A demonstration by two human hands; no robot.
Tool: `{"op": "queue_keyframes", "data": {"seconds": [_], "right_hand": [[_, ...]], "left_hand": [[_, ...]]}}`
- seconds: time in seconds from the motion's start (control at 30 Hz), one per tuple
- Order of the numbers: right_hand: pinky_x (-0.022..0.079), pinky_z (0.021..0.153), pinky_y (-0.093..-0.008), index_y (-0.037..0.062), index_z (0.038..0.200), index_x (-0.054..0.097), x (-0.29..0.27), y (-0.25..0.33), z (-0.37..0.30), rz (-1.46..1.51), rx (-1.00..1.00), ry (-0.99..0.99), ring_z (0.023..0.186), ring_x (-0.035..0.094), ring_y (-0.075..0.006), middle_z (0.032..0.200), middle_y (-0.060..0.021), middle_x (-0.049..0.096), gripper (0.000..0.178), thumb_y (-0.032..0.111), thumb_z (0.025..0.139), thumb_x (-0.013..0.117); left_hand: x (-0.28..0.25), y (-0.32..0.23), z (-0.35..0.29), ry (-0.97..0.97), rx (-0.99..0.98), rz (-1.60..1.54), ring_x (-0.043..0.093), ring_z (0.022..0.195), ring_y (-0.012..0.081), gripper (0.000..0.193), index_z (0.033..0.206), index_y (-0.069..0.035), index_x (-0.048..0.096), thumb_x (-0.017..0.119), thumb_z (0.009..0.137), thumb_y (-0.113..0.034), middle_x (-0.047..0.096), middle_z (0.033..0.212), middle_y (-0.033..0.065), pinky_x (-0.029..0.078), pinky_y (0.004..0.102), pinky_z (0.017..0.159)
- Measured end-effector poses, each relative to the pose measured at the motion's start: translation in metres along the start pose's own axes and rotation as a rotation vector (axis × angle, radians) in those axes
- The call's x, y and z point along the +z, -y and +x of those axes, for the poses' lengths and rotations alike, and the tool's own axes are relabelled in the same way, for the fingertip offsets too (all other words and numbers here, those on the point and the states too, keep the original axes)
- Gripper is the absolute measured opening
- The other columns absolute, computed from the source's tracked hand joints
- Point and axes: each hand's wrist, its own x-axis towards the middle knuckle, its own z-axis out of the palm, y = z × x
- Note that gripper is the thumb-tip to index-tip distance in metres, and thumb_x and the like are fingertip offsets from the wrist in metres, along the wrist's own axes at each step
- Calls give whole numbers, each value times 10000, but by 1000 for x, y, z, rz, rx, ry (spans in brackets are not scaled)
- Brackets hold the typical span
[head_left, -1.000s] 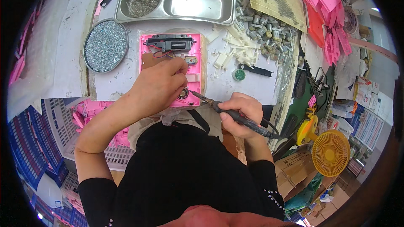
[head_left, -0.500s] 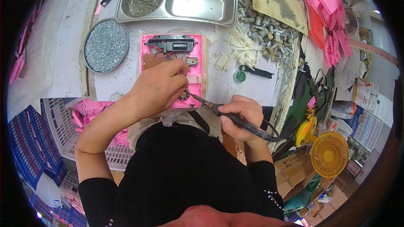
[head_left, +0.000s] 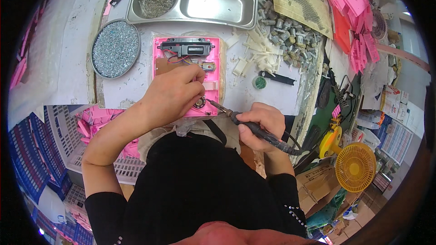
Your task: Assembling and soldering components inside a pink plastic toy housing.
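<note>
A pink plastic housing [head_left: 215, 71] lies on the bench in front of me. It holds a black module [head_left: 186, 49] across its far end, thin red and blue wires, a small metal motor [head_left: 208, 66] and a small round speaker [head_left: 200, 102] near its close edge. Over the housing's left side is my left hand [head_left: 175, 91], fingers pinched together just above the speaker; whatever they grip is hidden. My right hand [head_left: 260, 126] is wrapped round the handle of a soldering iron [head_left: 268, 137]. The iron's tip points left and sits just right of the speaker, slightly apart from it.
A round dish of screws [head_left: 115, 49] stands at left, a steel compartment tray [head_left: 216, 3] with springs at the back. White plastic pieces [head_left: 254, 52], loose motors [head_left: 290, 36], a small green-filled pot [head_left: 259, 82] and a black strip [head_left: 278, 78] lie right. A yellow fan [head_left: 355, 167] is farther right.
The iron's tip has shifted slightly right, away from the speaker. A dark grey object has come into view at the top edge, above the yellowish board. My left hand stays nearly still.
</note>
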Motion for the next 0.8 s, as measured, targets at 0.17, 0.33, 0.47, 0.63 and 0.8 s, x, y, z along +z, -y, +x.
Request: {"op": "queue_keyframes", "data": {"seconds": [0.17, 0.33, 0.47, 0.63, 0.8], "right_hand": [[376, 468, -330, 22, 904, 710, 0, 2, 3, -3, 0, 17, 493, 505, -203, 601, -48, 536, 181, 35, 731, 763], [367, 467, -325, 4, 914, 704, -6, -1, -4, -7, -24, -38, 495, 501, -205, 607, -57, 542, 174, 27, 748, 754], [348, 460, -318, -16, 941, 697, -13, -6, -13, 16, -25, -190, 491, 487, -193, 604, -65, 538, 180, 23, 770, 740], [434, 616, -319, -33, 1190, 640, -5, -13, -33, 249, 63, -387, 693, 566, -206, 801, -102, 622, 391, 18, 827, 775], [489, 670, -355, 22, 1315, 588, 48, -9, 2, -214, -220, -289, 756, 605, -236, 965, -132, 683, 600, -35, 762, 814]], "left_hand": [[1, 1, 0, 1, 7, 12, 647, 911, 292, 152, 886, -54, 647, 759, 784, -64, 607, 1005, 92, 534, 390, 752], [0, 3, -1, -15, 15, -36, 637, 910, 298, 175, 897, -57, 647, 768, 770, -53, 611, 1008, 89, 525, 398, 761], [-3, 13, -4, -51, 165, -44, 606, 926, 307, 190, 899, -65, 645, 769, 757, -38, 615, 1012, 81, 496, 414, 786], [-7, 13, -3, -86, 119, -24, 582, 959, 312, 196, 894, -58, 658, 777, 741, -31, 613, 1021, 93, 468, 414, 829], [-2, 12, -9, -239, -32, -20, 575, 974, 318, 201, 900, -36, 670, 774, 730, -11, 608, 1037, 110, 457, 410, 855]]}}
